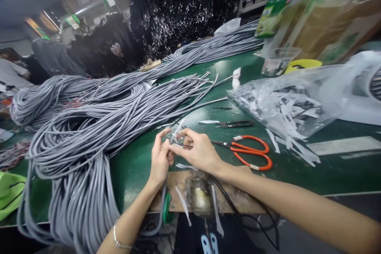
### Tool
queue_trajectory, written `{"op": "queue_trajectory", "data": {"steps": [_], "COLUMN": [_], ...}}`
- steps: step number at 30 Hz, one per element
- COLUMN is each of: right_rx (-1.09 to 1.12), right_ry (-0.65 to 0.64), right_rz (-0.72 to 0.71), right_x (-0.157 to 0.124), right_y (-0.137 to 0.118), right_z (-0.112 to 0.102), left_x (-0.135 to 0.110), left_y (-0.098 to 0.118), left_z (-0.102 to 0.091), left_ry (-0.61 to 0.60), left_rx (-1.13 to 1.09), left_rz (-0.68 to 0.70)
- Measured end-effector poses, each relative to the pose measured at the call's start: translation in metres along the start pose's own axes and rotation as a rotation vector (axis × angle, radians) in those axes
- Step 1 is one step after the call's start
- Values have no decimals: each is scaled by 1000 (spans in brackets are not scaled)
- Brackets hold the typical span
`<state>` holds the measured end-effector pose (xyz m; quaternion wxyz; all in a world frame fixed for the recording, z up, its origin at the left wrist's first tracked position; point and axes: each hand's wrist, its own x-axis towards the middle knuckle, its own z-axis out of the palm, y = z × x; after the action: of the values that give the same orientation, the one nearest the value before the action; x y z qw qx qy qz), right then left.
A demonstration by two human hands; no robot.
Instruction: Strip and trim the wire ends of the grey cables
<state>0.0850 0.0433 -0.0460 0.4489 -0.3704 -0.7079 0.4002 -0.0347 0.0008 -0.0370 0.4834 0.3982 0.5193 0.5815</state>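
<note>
My left hand (160, 156) is closed around a grey cable (163, 202), whose lower length runs down past the wrist. Thumb and fingers of my right hand (201, 149) pinch at the cable's end, close against the left fingertips. A clear, wispy plastic piece (178, 134) stands up between the two hands; its exact shape is blurred. Right of the hands lie orange-handled scissors (251, 152), pointing toward them. Dark snips (235, 124) rest just behind the scissors. Under the wrists is a wooden board (175, 184) with a worn metal device (200, 196) on it.
Large bundles of grey cable (89, 139) fill the left side of the green table (297, 178). A clear bag (291, 99) of white strips lies at right, near a plastic tub (278, 63) and a cardboard box (330, 27). Blue-handled scissors (209, 243) hang below the board.
</note>
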Motion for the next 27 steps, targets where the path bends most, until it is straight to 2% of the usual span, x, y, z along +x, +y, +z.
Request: {"op": "queue_trajectory", "data": {"steps": [4,8,11,13,15,20,24,27], "right_rx": [88,175,248,273,236,119,192,256], "right_ry": [36,139,273,367,394,154,-34,-74], "right_rz": [-63,-3,64,113,113,25,123,171], "right_x": [-3,4,15,19,20,8,4,5], "right_y": [-5,-2,6,10,9,-3,-5,-4], "right_z": [0,-5,-11,-14,-16,-10,-6,-6], "left_x": [-1,-2,-2,-2,-1,0,1,2], "left_y": [1,4,6,7,7,6,6,4], "left_z": [1,0,-2,-4,-6,-8,-10,-12], "left_ry": [-40,-81,-106,-97,-75,-56,-97,-149], "left_rx": [-25,11,-30,-77,-118,-155,-91,-3], "left_rz": [-38,-91,-99,-89,-82,-82,-81,-84]}}
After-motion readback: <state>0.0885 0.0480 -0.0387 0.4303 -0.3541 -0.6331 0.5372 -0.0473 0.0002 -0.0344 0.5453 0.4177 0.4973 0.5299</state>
